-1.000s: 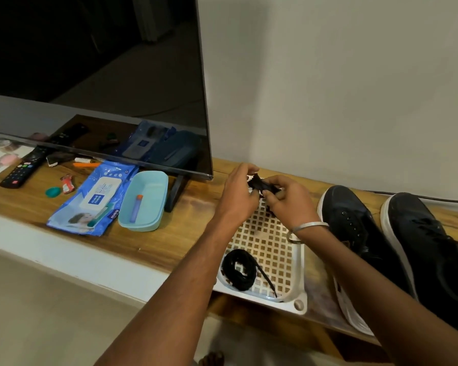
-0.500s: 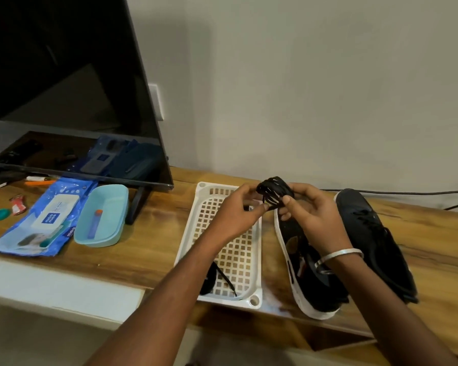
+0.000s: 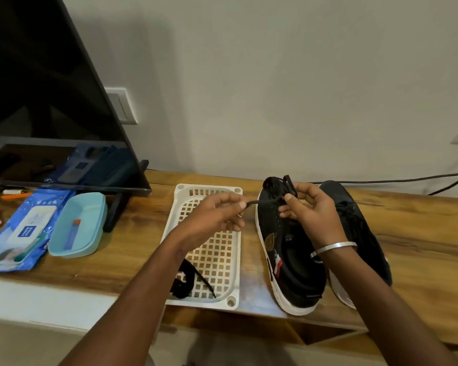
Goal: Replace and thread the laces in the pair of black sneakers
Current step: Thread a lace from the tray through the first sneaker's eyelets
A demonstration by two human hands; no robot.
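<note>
Two black sneakers with white soles lie side by side on the wooden table, the left sneaker (image 3: 288,249) next to the tray and the right sneaker (image 3: 360,228) partly behind my right forearm. My right hand (image 3: 311,210) grips a coiled black lace bundle (image 3: 276,187) above the left sneaker's toe. My left hand (image 3: 218,211) pinches the free end of that lace (image 3: 251,203), drawn out to the left. A second coiled black lace (image 3: 185,280) lies in the near end of the white lattice tray (image 3: 209,249).
A TV screen (image 3: 50,101) stands at the left on its foot. Before it lie a blue wipes pack (image 3: 24,231) and a light blue dish (image 3: 77,225) holding a small tube. A black cable (image 3: 397,178) runs along the wall. The table's front edge is near.
The view has swung right and closer. My left hand has drawn one lace end out to the left, away from the coil in my right hand, which now hangs over the left sneaker's toe.
</note>
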